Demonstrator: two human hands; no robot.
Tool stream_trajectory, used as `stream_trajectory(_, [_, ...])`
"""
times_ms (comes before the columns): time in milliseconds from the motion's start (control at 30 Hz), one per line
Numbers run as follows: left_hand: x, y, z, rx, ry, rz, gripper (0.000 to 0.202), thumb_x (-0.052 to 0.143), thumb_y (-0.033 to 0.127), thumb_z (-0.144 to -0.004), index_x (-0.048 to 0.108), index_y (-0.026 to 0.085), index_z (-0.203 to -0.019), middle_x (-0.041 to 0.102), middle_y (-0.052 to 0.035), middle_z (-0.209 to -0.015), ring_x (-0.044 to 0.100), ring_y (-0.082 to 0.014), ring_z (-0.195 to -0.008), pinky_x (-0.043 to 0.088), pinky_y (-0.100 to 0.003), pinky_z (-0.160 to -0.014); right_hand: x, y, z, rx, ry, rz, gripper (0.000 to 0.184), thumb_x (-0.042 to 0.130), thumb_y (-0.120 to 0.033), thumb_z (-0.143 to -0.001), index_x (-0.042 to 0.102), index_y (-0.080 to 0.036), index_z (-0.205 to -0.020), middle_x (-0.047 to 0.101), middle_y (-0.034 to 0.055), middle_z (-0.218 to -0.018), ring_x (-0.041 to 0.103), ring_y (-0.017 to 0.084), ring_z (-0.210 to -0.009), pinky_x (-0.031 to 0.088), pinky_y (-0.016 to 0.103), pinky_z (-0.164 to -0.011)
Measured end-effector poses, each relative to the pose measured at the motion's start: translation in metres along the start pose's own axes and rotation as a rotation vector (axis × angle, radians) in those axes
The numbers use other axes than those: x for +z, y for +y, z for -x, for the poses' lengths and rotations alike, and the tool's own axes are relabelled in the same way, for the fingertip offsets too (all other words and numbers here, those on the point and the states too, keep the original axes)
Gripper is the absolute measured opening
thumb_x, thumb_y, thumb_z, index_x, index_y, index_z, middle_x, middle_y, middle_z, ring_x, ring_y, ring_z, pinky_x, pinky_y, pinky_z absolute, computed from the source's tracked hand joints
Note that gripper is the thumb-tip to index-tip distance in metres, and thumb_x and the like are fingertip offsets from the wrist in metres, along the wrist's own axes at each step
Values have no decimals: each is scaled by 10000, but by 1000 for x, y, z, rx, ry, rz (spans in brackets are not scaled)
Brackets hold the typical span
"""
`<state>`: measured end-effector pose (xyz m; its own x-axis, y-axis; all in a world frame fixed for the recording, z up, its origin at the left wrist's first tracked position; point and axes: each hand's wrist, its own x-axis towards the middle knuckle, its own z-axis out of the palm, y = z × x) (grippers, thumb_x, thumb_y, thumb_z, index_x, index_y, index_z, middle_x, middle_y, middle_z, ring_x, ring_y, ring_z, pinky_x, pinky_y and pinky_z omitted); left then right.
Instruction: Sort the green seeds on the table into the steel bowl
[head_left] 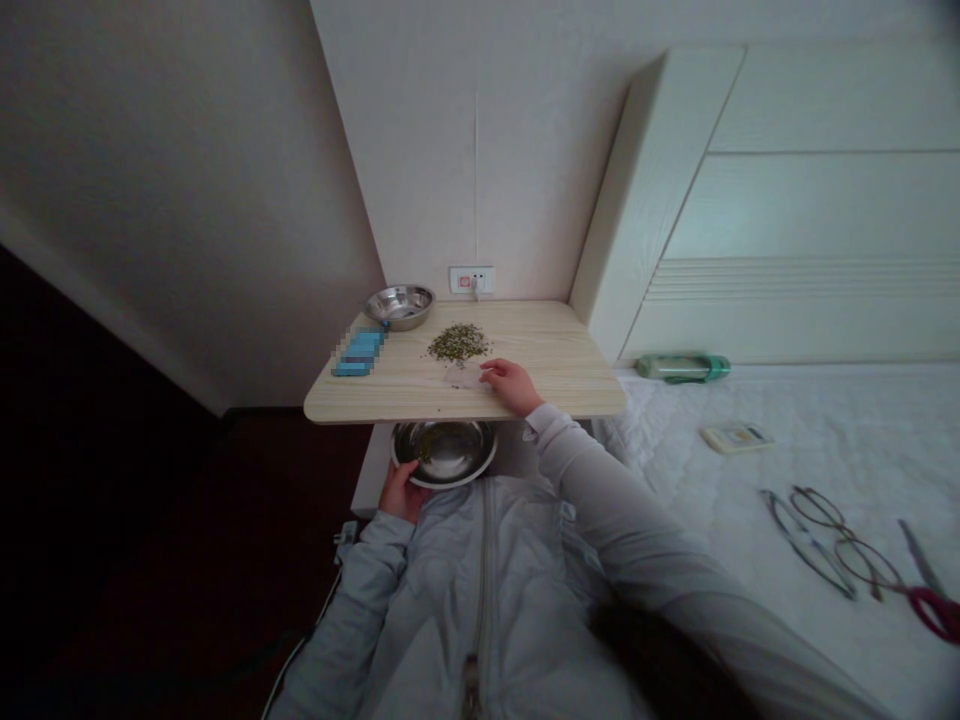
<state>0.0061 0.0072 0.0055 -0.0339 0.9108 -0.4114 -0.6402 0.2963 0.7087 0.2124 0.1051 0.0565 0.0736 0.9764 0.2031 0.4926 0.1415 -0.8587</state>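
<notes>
My left hand [403,493] grips the near left rim of a shiny metal bowl [455,462], held just under the front edge of the small wooden tabletop [551,345]. A few greenish grains lie inside this bowl. On the tabletop my right hand [513,385] pinches a thin, see-through flat piece [463,376], maybe plastic; its exact kind is hard to make out. Just beyond that piece lies a loose pile of small green and dark grains [458,342]. A few single grains are scattered around it.
A second metal bowl [400,307] stands at the tabletop's back left, beside a blurred-out blue object [360,352]. A wall socket [472,280] is behind. To the right, the white bed [675,500] bears a green bottle [682,368], a small pale box [736,437], glasses [870,565] and red-handled scissors [934,612].
</notes>
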Motion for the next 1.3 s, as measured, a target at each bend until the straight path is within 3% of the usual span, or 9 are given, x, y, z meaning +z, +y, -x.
stream_trajectory(600, [4, 1, 0, -116, -15, -40, 188, 476, 75, -621, 525, 177, -771, 599, 13, -626, 580, -159, -673, 476, -298, -623, 0, -3, 8, 10, -131, -61, 216, 469, -192, -652, 581, -176, -836, 623, -24, -657, 476, 62, -488, 376, 181, -523])
stream_trajectory(800, [10, -1, 0, -149, -61, -38, 291, 459, 54, -611, 541, 190, -855, 625, -2, -681, 586, -186, -742, 476, -308, -646, 1, -7, 18, -13, -167, -56, 204, 478, -199, -646, 586, -177, -818, 619, -28, -636, 489, 69, -518, 358, 171, -501])
stream_trajectory(933, [10, -1, 0, -119, -61, -39, 358, 456, 38, -609, 531, 202, -918, 626, 9, -675, 590, -180, -725, 477, -300, -636, 1, -6, 15, -5, -85, -107, 212, 448, -187, -669, 564, -169, -845, 618, -18, -674, 521, 83, -593, 393, 199, -594])
stream_trajectory(1100, [6, 0, 0, -139, -25, -31, 263, 462, 63, -625, 535, 177, -850, 619, 6, -659, 592, -170, -689, 480, -296, -628, 4, -6, 11, 50, 116, 55, 211, 456, -202, -677, 556, -182, -862, 614, -7, -698, 528, 104, -638, 392, 228, -633])
stream_trajectory(1300, [1, -2, -3, -150, -57, -11, 233, 474, 82, -627, 540, 168, -833, 618, -2, -627, 594, -183, -692, 482, -305, -622, 3, -4, 12, 30, 41, 33, 210, 456, -199, -673, 556, -186, -856, 616, -19, -680, 529, 98, -624, 394, 221, -623])
